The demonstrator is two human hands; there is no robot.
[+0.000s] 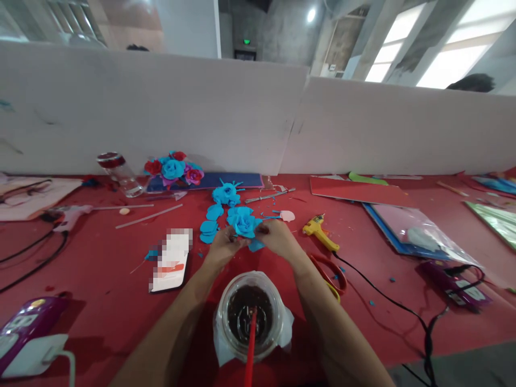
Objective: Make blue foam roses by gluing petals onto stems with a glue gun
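A blue paper flower is held between my two hands above the red table. My left hand pinches its lower left petals, and my right hand grips its right side. Loose blue paper petals lie just left of the flower. Behind it rests a blue paper piece with thin strips. A pale pink paper petal lies beyond my right hand. Between my forearms stands a clear cup with dark contents and a red straw.
A yellow glue gun and red-handled scissors lie to the right. On the left are a phone, a pink glue gun and a glass bottle. Finished-looking flowers sit near the white partition. Cords trail across both sides.
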